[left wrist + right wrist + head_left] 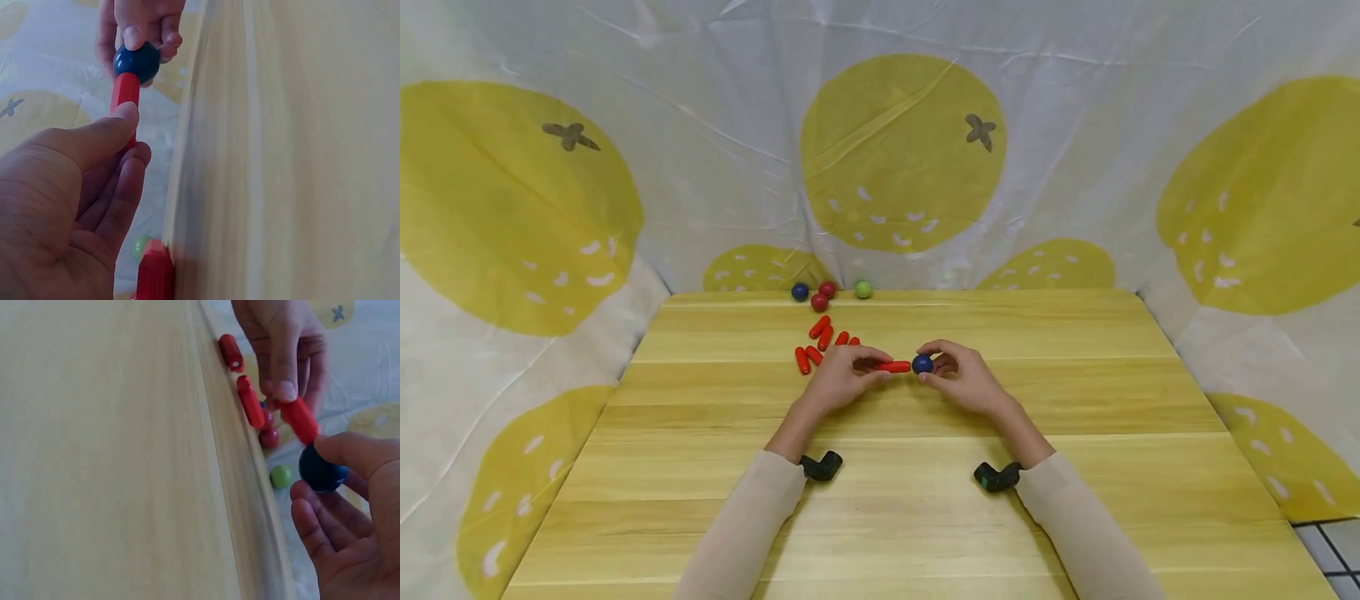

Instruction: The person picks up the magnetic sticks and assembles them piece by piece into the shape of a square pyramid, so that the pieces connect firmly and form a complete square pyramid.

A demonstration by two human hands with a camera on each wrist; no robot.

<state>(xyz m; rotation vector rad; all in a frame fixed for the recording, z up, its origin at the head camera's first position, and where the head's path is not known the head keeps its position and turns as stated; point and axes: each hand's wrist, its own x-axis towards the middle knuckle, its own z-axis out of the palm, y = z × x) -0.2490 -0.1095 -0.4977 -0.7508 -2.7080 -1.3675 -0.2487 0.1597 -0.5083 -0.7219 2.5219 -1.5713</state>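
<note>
My left hand (842, 379) pinches a red rod (897, 367) between thumb and fingers, its free end pointing right. Facing it, my right hand (958, 379) holds a dark blue ball (922, 364) between thumb and fingertips. In the left wrist view the rod (125, 87) runs up to the ball (139, 62). The right wrist view has the rod (300, 420) end-on against the ball (322, 469), though whether they are joined I cannot tell. Both are held over the wooden table (910, 517).
Several loose red rods (802, 360) lie left of and behind my left hand. Farther back, near the table's rear edge, are another blue ball (800, 292), two red balls (819, 302) and a green ball (863, 289). A patterned cloth (902, 150) hangs behind the table.
</note>
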